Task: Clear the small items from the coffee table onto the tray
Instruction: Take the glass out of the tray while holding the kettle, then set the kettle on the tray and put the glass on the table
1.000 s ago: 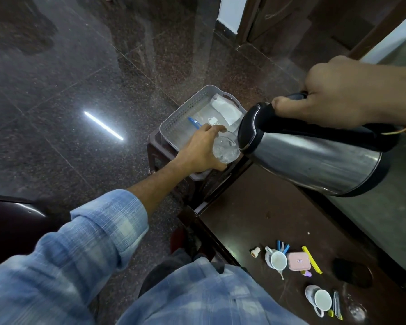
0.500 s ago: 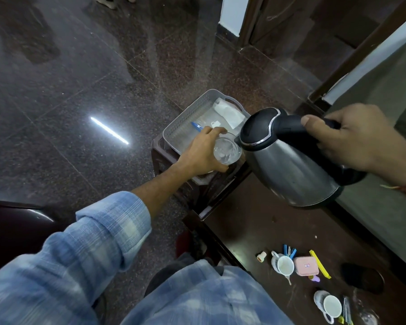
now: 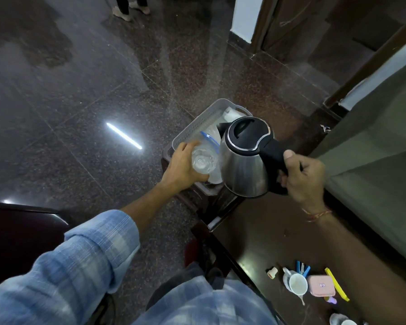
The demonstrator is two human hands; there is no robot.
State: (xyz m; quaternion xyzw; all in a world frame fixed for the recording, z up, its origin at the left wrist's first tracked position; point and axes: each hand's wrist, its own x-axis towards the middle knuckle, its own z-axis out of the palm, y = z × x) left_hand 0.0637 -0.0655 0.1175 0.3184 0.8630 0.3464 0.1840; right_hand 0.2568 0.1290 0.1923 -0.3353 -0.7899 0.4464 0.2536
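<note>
The left hand is gripping a glass and the right hand a kettle over the tray, while cups and a pink case are waiting on the desk

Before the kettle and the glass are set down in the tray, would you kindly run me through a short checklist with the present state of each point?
1. Right hand grips the kettle by its black handle: ok.
2. Kettle upright, lid closed: ok.
3. Left hand holds the glass over the tray: ok.
4. Free room in the tray for both: cannot tell; the blue pen and white paper lie there, the rest is hidden.
5. Tray sits steady on the stool: cannot tell.
6. Small items remain on the coffee table: not ok.
</note>
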